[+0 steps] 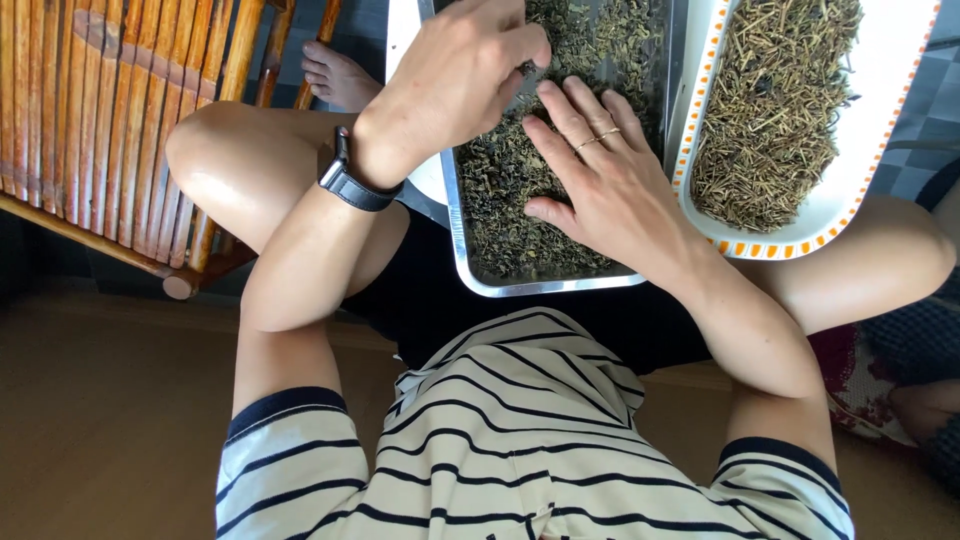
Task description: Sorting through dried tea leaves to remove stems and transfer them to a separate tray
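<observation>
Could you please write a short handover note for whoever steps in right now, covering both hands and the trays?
Left hand: raised over the metal tray, fingertips pinched together; whether the grip holds anything cannot be told.
Right hand: flat, fingers spread on the dried green leaves in that tray.
White tray with orange-patterned rim sits to the right, filled with dry brownish stems.
Done: many stems lie in the white tray.
Left: the metal tray is still full of leaves.

Dark dried leaves (505,215) in metal tray (462,255)
</observation>
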